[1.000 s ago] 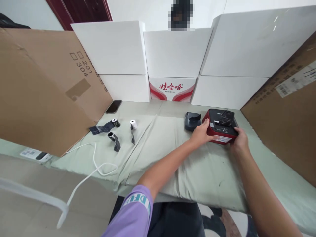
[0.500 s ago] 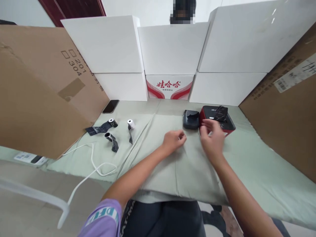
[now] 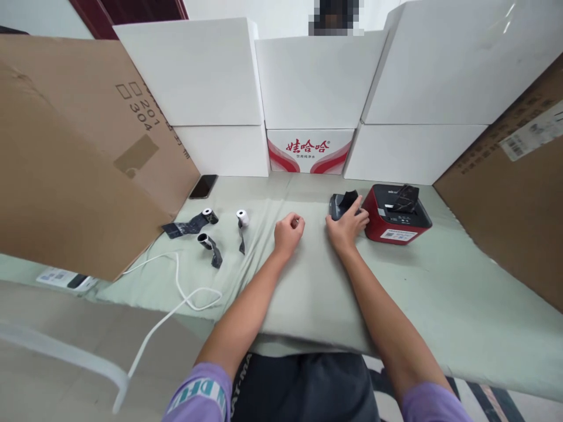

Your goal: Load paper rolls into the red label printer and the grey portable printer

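My right hand (image 3: 345, 231) grips a small black portable printer (image 3: 335, 206) from the front, thumb on its left side and fingers over its right. From the top of this printer sticks up a short black strip (image 3: 349, 198). My left hand (image 3: 288, 232) is closed in a loose curl above the cloth, left of the printer; whatever it may hold is hidden. Just right of my right hand stands a larger red and black printer (image 3: 393, 230) with a crumpled black strip (image 3: 407, 199) on top.
Several small paper rolls with black tails, including a white one (image 3: 242, 217) and a dark one (image 3: 210, 215), lie to the left. A phone (image 3: 203, 186) and a white cable (image 3: 178, 275) are there too. White boxes (image 3: 312, 82) wall the back; brown cardboard (image 3: 88, 158) flanks the sides.
My right hand has moved left from in front of the red printer onto the small black printer. My left hand has drawn back left, staying curled. The camera view has shifted slightly.
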Demonstrator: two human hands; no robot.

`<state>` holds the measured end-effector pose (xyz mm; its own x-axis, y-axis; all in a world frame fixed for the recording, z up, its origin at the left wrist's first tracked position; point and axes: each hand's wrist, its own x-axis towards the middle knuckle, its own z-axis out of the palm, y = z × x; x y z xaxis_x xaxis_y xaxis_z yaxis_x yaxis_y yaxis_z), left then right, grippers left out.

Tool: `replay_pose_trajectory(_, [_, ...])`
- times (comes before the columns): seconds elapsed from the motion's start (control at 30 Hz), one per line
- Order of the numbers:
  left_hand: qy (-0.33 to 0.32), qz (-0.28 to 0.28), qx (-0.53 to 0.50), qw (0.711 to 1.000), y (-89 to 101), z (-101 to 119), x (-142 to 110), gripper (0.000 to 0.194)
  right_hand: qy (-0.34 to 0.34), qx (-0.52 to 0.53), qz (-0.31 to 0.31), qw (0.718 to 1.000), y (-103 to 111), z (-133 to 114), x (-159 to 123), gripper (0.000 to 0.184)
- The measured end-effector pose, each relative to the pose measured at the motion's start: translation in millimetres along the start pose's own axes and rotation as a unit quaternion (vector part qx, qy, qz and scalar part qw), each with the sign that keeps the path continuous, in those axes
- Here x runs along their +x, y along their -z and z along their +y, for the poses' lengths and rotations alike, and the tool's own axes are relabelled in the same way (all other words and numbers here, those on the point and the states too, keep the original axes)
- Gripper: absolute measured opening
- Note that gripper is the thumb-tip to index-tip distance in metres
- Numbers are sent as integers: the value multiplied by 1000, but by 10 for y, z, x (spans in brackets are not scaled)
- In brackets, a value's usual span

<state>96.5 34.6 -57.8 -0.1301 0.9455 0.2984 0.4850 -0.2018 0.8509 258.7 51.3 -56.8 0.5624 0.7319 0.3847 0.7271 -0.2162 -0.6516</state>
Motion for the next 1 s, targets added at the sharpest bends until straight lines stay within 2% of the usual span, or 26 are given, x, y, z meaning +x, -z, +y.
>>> replay_pose_trajectory(0.1, [21, -5, -64, 998, 20, -104, 115, 25, 86, 26, -26, 996, 197, -52, -298, 107])
replay_pose_trajectory(0.2, [28, -57, -114, 991, 60, -174, 201, 41, 166, 40, -72, 983, 372, -178, -678, 109])
replay_pose_trajectory(0.27, [32, -87, -109, 990, 97, -197, 227, 47, 185, 42, -85, 978, 428, -271, -875, 112])
replay_pose_trajectory(0.43, [44, -156, -50, 985, 159, -208, 230, 52, 177, 12, -78, 981, 392, -376, -1055, 124])
replay_pose_trajectory(0.67, [30, -212, 76, 974, 183, -160, 221, 50, 149, -18, -99, 984, 274, -308, -1153, 131])
replay_pose_trajectory(0.8, [3, -218, 122, 968, 188, -167, 209, 49, 139, 15, -115, 984, 239, -253, -1183, 133])
replay_pose_trajectory(0.9, [1, -216, 125, 968, 268, -189, 213, 46, 126, 57, -131, 982, 258, -207, -1152, 133])
replay_pose_trajectory(1.0, [11, -270, 97, 958, 426, -214, 245, 43, 93, 114, -144, 979, 285, -155, -1081, 129])
